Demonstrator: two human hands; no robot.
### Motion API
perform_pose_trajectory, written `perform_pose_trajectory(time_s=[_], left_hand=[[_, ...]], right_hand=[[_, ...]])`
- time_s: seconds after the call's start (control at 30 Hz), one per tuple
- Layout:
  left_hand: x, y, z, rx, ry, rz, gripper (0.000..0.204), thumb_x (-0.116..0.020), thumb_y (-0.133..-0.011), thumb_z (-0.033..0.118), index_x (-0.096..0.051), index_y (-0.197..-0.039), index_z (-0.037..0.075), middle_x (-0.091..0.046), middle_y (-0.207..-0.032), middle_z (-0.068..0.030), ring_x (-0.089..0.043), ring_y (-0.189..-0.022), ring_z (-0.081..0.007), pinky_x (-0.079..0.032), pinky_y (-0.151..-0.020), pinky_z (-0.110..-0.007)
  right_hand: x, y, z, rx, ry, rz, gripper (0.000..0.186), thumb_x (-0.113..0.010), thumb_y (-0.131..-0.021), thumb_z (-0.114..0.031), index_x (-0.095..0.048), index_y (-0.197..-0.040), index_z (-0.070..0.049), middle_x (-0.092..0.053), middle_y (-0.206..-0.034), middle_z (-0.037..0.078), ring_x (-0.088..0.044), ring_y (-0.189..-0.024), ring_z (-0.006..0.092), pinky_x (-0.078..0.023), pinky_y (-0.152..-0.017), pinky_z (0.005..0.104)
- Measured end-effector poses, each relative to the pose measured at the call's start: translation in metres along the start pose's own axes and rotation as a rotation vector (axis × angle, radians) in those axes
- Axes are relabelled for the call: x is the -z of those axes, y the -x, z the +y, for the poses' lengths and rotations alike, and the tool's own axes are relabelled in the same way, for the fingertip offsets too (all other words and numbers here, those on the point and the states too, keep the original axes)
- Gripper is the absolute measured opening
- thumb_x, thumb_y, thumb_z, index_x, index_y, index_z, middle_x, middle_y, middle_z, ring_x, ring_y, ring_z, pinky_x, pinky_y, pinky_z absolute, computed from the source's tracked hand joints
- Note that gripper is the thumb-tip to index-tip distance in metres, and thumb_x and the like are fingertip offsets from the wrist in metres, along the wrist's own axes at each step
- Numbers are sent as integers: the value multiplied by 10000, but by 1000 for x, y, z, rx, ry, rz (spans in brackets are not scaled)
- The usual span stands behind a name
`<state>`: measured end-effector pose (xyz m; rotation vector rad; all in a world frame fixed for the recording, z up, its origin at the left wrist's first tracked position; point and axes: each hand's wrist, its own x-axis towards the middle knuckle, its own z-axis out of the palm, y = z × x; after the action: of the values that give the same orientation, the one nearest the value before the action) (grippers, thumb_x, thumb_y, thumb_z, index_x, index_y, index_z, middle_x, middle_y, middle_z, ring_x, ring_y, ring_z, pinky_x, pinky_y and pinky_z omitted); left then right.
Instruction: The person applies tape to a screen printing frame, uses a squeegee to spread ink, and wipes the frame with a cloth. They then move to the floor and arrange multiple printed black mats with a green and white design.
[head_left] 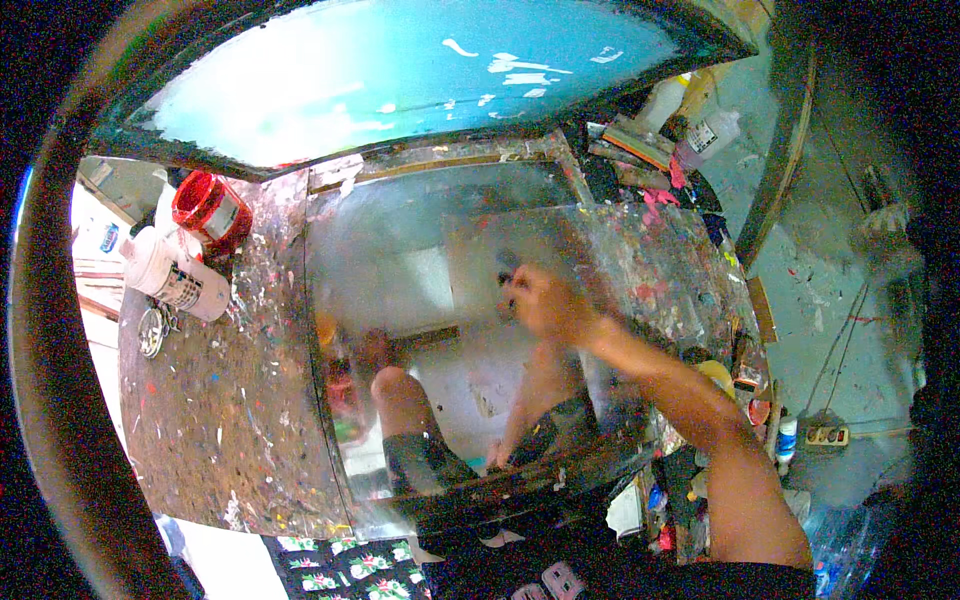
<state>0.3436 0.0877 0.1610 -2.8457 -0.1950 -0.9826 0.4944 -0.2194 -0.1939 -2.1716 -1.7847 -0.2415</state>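
Note:
My right hand reaches out over a glass tabletop, fingers closed on a small dark object that presses on a clear plastic sheet flecked with paint. The sheet lies flat on the glass under the hand. Through the glass I see my own knees and dark shorts below. My left hand does not show anywhere in the picture.
A large blue-coated printing screen is tilted up behind the table. A red-lidded jar, a white bottle and a bunch of keys lie on the paint-spattered board at left. A squeegee and bottles crowd the far right corner.

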Motion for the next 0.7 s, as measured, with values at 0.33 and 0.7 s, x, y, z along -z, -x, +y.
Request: perform_pose_trajectory(time_s=[0.33, 0.7], left_hand=[[-3, -4, -4, 12, 56, 21, 609, -713, -790, 534, -718, -975, -47, -689, -765, -145, -651, -700, -227, -512, -635, -350], [-2, -3, -7, 24, 51, 26, 598, -715, -791, 520, -716, -981, -47, -690, -775, -144, -652, -710, -228, -512, -645, -347]], right_hand=[[-20, 39, 27, -327, -445, -71, 235, -532, -839, -56, -646, -1044, -55, -627, -985, 145, -622, -864, 337, -539, -756, 396], [-14, -10, 45, -78, -108, 33, 274, -579, -756, -5, -739, -966, -78, -679, -897, 145, -659, -822, 347, -538, -784, 414]])
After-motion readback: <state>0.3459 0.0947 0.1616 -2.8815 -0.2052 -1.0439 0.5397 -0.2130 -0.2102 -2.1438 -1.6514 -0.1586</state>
